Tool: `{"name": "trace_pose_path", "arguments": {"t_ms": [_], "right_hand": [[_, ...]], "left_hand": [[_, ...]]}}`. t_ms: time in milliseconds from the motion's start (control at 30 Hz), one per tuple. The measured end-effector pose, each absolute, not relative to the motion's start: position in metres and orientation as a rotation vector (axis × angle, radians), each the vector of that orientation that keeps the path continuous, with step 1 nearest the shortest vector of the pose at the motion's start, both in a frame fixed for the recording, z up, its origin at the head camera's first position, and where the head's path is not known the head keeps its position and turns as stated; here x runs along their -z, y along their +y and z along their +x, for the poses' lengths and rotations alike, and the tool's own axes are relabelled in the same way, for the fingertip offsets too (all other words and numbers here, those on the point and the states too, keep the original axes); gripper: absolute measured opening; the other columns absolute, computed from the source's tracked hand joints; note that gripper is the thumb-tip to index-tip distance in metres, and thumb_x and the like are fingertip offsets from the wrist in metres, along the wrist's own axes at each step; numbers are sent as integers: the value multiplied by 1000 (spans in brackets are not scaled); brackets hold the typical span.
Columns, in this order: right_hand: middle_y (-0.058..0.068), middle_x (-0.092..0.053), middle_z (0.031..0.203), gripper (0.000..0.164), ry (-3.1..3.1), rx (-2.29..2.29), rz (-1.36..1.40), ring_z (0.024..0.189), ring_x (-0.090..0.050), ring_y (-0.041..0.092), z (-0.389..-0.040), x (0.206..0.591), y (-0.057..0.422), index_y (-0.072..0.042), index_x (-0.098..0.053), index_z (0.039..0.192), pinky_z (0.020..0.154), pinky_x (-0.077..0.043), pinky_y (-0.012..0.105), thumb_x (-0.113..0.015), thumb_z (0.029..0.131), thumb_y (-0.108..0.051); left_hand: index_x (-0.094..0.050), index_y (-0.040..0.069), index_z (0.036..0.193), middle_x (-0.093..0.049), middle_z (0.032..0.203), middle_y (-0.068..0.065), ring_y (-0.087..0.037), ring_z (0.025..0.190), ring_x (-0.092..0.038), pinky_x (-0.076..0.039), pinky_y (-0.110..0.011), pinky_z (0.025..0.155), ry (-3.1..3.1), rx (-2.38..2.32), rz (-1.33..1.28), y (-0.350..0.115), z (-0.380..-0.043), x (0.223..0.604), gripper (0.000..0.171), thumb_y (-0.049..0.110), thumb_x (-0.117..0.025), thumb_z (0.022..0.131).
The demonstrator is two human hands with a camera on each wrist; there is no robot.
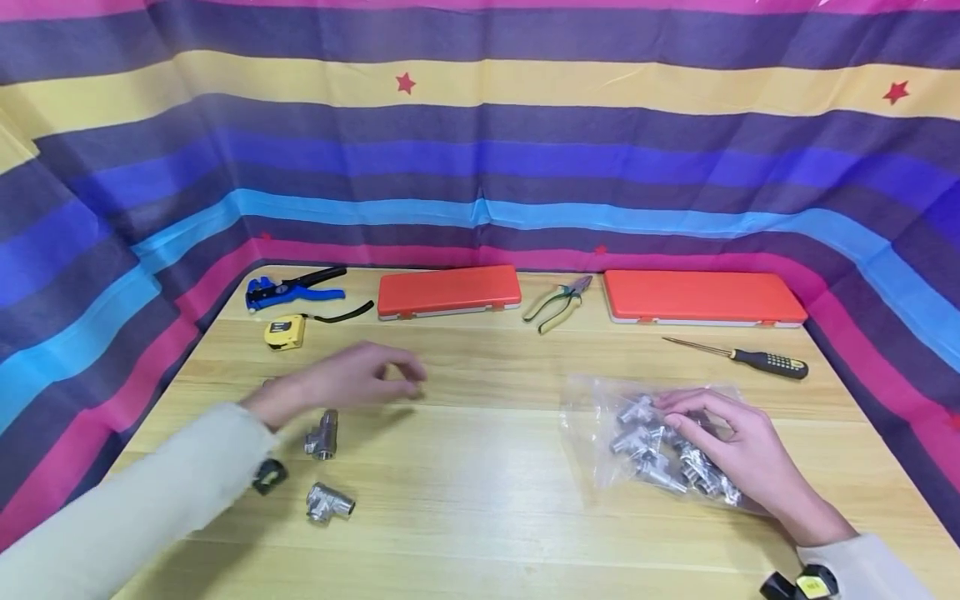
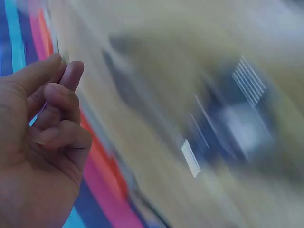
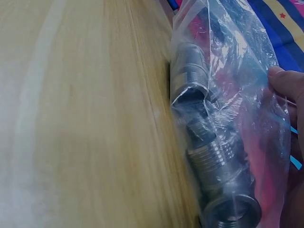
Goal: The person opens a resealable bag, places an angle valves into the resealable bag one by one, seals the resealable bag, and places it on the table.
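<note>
In the head view my left hand is above the left-middle of the table, blurred, its fingers loosely bent. The left wrist view shows nothing in those fingers. Two metal tee pipe fittings lie near that forearm: one fitting just below the wrist, another fitting closer to the front. On the right, my right hand pinches the upper side of a clear plastic bag. Several threaded metal fittings show through its film. In the right wrist view the thumb presses on the plastic.
Along the back lie blue wire strippers, a yellow tape measure, a red case, pliers and a larger red case. A screwdriver lies behind the bag. Striped cloth surrounds the table's back and sides.
</note>
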State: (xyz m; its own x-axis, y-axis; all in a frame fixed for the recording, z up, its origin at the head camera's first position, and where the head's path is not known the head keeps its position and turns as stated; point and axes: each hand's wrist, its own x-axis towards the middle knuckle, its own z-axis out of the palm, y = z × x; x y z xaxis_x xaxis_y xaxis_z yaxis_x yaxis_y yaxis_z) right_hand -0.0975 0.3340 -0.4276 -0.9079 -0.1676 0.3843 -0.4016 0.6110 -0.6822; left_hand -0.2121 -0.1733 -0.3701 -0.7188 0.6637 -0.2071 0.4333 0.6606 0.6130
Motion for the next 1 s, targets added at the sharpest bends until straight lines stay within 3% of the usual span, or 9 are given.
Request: {"name": "trace_pose_path", "arguments": {"t_ms": [167, 467, 633, 767, 1000], "right_hand": [[-4, -82, 117, 26, -2545, -1188, 466, 118, -69, -4, -97, 426, 331, -19, -82, 105, 99, -48, 6, -81, 94, 5], [-3, -82, 118, 27, -2544, -1197, 477, 120, -68, -3, -97, 425, 333, -19, -82, 107, 102, -47, 6, -80, 95, 5], [-3, -82, 119, 27, -2561, -1201, 449, 120, -68, -3, -97, 425, 334, -20, -81, 108, 99, -49, 9, -80, 96, 4], [-5, -81, 120, 25, -2583, -1191, 429, 120, -68, -3, -97, 426, 334, -20, -82, 108, 96, -51, 9, -80, 96, 2], [-4, -81, 119, 24, -2589, -1186, 428, 120, -68, -4, -97, 427, 335, -19, -81, 107, 95, -51, 9, -79, 97, 2]], "left_hand": [[-73, 12, 135, -77, 121, -3, -16, 84, -65, -56, -29, 71, 2697, -741, 634, -254, -209, 362, 34, 31, -72, 107], [-73, 14, 116, -71, 101, 2, -5, 85, -59, -49, -24, 69, 2863, -701, 387, -349, -177, 382, 29, 36, -82, 100], [-69, 8, 120, -67, 97, 0, -4, 79, -56, -48, -24, 65, 2830, -749, 328, -363, -165, 399, 34, 34, -81, 101], [-73, 9, 123, -72, 98, 1, -2, 78, -56, -47, -25, 64, 2872, -715, 335, -362, -165, 404, 29, 31, -75, 105], [-76, 11, 123, -78, 102, -1, -4, 75, -54, -46, -25, 61, 2905, -723, 456, -334, -175, 396, 23, 27, -75, 105]]}}
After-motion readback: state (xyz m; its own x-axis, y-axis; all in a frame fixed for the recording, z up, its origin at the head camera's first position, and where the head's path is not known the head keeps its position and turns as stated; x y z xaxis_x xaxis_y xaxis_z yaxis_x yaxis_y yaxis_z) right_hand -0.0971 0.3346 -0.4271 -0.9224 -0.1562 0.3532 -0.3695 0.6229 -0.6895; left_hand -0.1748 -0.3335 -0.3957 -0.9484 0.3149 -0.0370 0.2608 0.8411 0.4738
